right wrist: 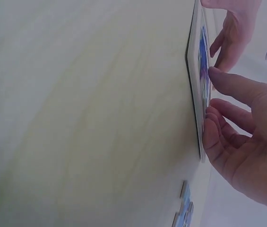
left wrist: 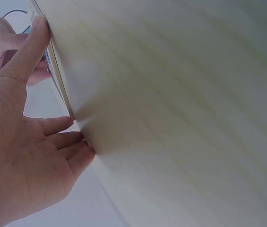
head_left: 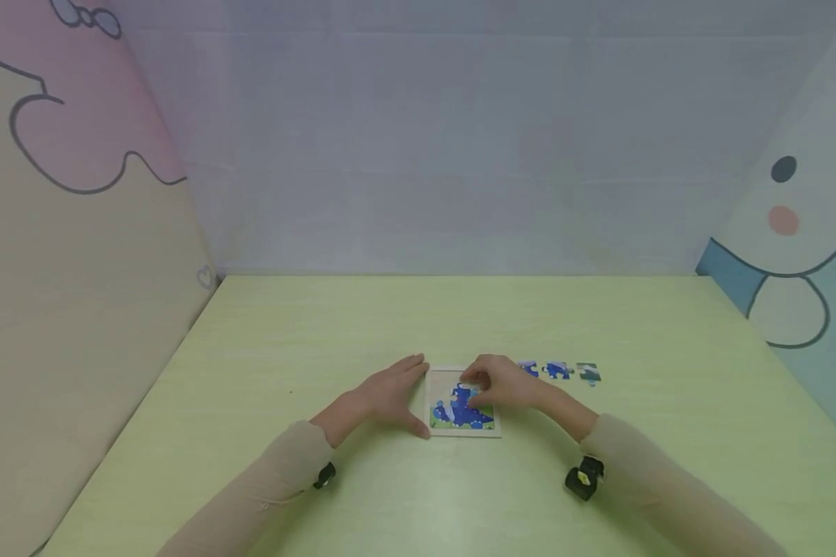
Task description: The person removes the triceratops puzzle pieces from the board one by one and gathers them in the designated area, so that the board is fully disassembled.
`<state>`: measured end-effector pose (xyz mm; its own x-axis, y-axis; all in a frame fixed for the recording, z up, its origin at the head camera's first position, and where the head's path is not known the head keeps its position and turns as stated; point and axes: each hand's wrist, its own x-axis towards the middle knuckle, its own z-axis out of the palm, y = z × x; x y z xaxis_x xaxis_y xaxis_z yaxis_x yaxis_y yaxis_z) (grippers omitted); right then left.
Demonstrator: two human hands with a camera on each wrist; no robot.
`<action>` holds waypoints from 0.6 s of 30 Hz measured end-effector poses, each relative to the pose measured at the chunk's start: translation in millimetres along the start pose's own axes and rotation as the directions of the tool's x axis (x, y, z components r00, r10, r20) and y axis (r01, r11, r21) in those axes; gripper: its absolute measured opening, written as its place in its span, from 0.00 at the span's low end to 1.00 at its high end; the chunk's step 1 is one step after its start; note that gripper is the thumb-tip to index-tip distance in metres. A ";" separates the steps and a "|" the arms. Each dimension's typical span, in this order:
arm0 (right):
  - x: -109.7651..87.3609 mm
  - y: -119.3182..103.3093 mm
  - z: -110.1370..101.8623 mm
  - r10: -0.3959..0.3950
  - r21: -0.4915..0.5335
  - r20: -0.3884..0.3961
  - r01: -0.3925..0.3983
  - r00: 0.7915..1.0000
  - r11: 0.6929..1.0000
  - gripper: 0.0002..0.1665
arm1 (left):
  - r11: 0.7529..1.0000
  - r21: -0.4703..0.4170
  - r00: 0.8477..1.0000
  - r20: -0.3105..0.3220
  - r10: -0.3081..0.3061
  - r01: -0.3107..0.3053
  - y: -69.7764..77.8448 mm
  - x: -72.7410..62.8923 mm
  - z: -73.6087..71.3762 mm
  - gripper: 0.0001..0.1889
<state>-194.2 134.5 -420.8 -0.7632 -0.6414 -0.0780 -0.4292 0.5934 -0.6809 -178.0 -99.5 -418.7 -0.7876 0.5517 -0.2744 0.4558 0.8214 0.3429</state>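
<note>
A square wooden puzzle board (head_left: 465,434) with a pale rim lies on the table, its lower part filled with a blue dinosaur picture (head_left: 468,415). My left hand (head_left: 393,393) rests against the board's left side, thumb near the front corner and fingers near the back one. In the left wrist view its fingers (left wrist: 57,124) are nearly straight. Over the board's right half, my right hand (head_left: 505,383) curls its thumb and fingers around a blue puzzle piece (head_left: 473,392) at the picture's upper part. The fingers partly hide that piece.
To the right of the board lie loose puzzle pieces: one partly covered by the right hand (head_left: 528,368), a blue one (head_left: 557,370) and a greenish grey one (head_left: 588,371). Printed cloth walls (head_left: 446,155) stand behind the table (head_left: 362,309) and along both sides.
</note>
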 end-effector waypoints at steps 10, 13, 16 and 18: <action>11.0 -6.0 4.0 0.084 0.003 -0.006 -0.084 0.996 0.996 0.18 | 1.000 -0.007 1.000 0.000 -0.003 0.003 0.0 0.3 0.0 0.57; 14.6 -8.0 4.3 0.125 -0.001 -0.003 -0.125 0.992 0.992 0.17 | 1.000 -0.004 1.000 -0.001 -0.006 0.006 -0.1 0.6 0.6 0.57; 17.2 -11.9 3.5 0.159 -0.001 0.009 -0.159 0.987 0.987 0.16 | 1.000 0.002 1.000 -0.003 -0.006 0.006 -1.1 1.3 1.8 0.58; 18.1 -14.1 3.2 0.172 0.000 0.014 -0.172 0.985 0.985 0.17 | 1.000 0.002 1.000 -0.003 -0.005 0.005 -1.2 1.5 2.0 0.57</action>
<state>-200.4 113.0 -414.9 -0.8186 -0.5368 -0.2041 -0.2919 0.6949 -0.6572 -178.9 -99.4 -421.4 -0.7912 0.5470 -0.2736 0.4525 0.8245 0.3399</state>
